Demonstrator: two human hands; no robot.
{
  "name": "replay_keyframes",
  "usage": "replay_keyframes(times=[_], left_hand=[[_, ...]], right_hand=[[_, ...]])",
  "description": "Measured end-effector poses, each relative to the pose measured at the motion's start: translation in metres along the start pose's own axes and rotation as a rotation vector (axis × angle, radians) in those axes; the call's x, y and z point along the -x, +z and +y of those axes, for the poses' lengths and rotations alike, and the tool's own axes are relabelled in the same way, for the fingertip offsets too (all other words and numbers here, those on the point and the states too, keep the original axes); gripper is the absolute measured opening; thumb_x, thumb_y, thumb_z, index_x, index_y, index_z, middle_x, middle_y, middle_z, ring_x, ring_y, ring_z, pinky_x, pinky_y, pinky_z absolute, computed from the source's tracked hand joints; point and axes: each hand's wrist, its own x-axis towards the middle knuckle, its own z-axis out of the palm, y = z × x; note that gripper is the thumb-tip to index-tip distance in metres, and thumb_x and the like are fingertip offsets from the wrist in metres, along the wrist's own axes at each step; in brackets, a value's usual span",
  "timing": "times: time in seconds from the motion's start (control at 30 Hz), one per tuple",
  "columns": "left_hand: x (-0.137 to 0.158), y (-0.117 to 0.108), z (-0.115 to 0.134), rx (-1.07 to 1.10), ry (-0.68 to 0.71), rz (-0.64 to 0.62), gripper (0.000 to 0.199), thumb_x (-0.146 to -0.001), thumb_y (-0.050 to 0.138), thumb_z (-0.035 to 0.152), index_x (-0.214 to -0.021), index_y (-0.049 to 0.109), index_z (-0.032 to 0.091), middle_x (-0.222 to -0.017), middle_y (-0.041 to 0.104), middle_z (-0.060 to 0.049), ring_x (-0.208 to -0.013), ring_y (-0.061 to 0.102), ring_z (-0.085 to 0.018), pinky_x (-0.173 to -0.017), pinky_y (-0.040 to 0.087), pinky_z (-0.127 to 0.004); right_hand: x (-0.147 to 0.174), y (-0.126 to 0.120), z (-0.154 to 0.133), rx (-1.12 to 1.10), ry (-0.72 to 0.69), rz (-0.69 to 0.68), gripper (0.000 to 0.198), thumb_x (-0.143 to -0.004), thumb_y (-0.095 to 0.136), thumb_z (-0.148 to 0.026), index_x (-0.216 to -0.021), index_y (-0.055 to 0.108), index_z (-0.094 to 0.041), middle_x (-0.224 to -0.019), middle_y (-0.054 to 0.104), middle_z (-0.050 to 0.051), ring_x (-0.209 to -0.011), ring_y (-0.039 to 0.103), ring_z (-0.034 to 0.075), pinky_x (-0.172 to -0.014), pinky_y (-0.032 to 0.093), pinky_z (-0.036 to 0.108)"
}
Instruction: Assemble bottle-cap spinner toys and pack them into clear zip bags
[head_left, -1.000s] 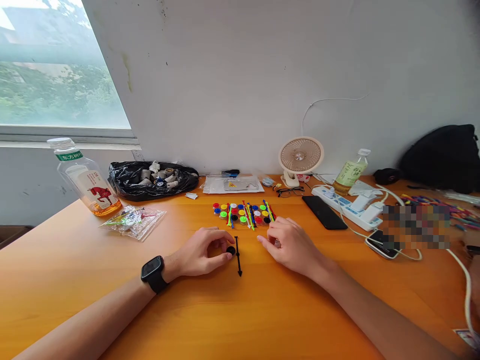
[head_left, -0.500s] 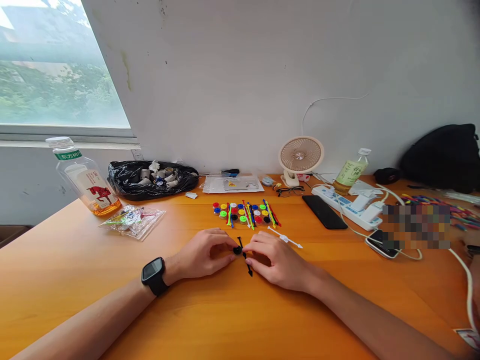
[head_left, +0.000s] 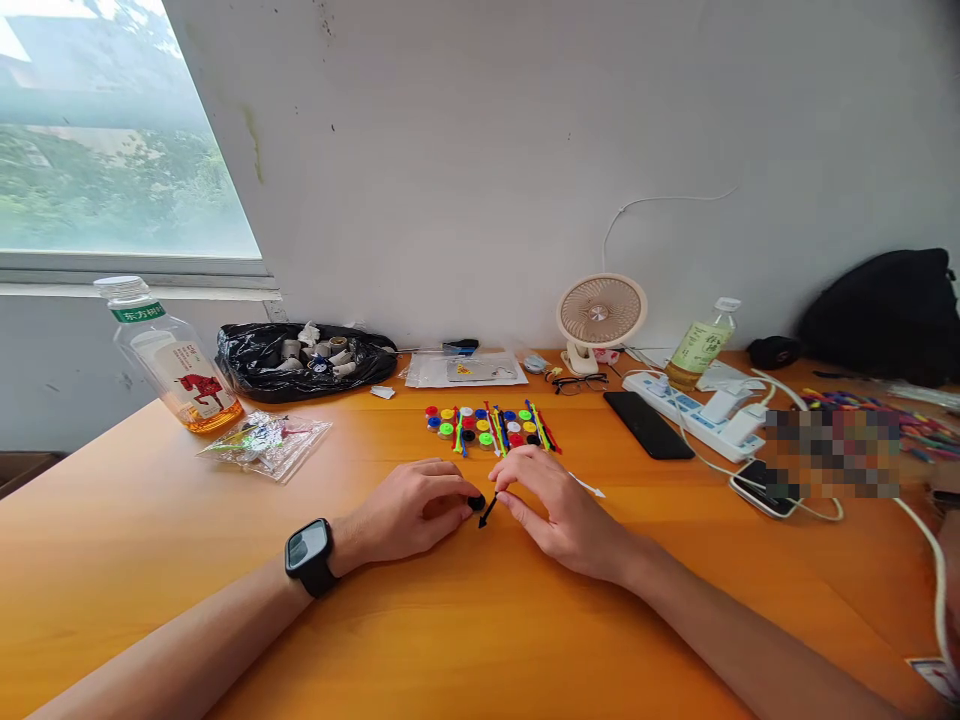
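My left hand (head_left: 411, 512), a dark watch on its wrist, pinches a small round black disc (head_left: 475, 503) at the table's middle. Between the thumb and fingertips of my right hand (head_left: 556, 508) is a thin black arrow (head_left: 486, 514), its head pointing down toward me and its other end hidden by the fingers. The arrow is close beside the disc; whether they touch I cannot tell. Partly behind my right hand lies a white arrow (head_left: 591, 487). Beyond both hands, small coloured discs (head_left: 446, 430) lie in groups between bundles of coloured arrows (head_left: 535, 425).
To the left stand a bottle (head_left: 180, 370), a clear plastic bag (head_left: 277, 445) and a black bag (head_left: 240, 360) of scraps. A fan (head_left: 601, 312), a phone (head_left: 649, 424), a power strip (head_left: 690, 415) with cables and another bottle (head_left: 703, 350) occupy the back right.
The black arrow has turned and shifted, its head now pointing down-left. My right hand has risen slightly and covers more of the white arrow. My left hand stays on the disc.
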Motion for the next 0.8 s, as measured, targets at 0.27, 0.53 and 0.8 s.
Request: replay_keyframes(times=[0.27, 0.53, 0.8], left_hand=[[0.002, 0.004, 0.0, 0.01, -0.053, 0.19, 0.037, -0.095, 0.072, 0.039, -0.127, 0.069, 0.022, -0.1, 0.074, -0.005, -0.084, 0.067, -0.017, -0.075, 0.054, -0.028], [-0.002, 0.005, -0.006, 0.026, -0.014, 0.195, 0.019, -0.103, 0.06, 0.027, -0.105, 0.078, 0.021, -0.089, 0.075, -0.004, -0.079, 0.066, -0.015, -0.072, 0.052, -0.026], [0.0, 0.007, -0.008, -0.005, 0.013, 0.095, 0.022, -0.101, 0.059, 0.022, -0.111, 0.079, 0.024, -0.097, 0.077, -0.005, -0.087, 0.07, -0.017, -0.08, 0.056, -0.028]], right_hand=[[-0.002, 0.01, 0.0, -0.146, 0.122, -0.013, 0.01, -0.109, 0.045, -0.021, -0.107, 0.054, -0.024, -0.099, 0.062, 0.003, -0.088, 0.057, 0.018, -0.081, 0.046, 0.031], [-0.005, 0.022, 0.004, -0.242, 0.139, 0.018, 0.012, -0.105, 0.051, -0.017, -0.111, 0.06, -0.023, -0.101, 0.065, 0.004, -0.091, 0.061, 0.018, -0.083, 0.048, 0.03], [-0.001, 0.013, 0.01, -0.161, 0.102, -0.04, 0.016, -0.098, 0.055, -0.009, -0.095, 0.065, -0.021, -0.096, 0.066, 0.004, -0.086, 0.06, 0.017, -0.075, 0.046, 0.029]])
